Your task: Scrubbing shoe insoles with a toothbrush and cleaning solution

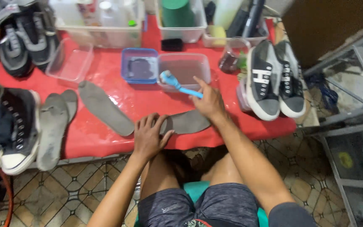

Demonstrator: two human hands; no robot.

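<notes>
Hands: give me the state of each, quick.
Left hand: open, flat, pressing the grey insole.
Right hand: closed on the blue brush.

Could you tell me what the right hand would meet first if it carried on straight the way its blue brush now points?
Probably the clear plastic container of brownish water: the right hand aims the blue-handled brush up-left, its head already at the container's near rim, though depth is unclear.
</notes>
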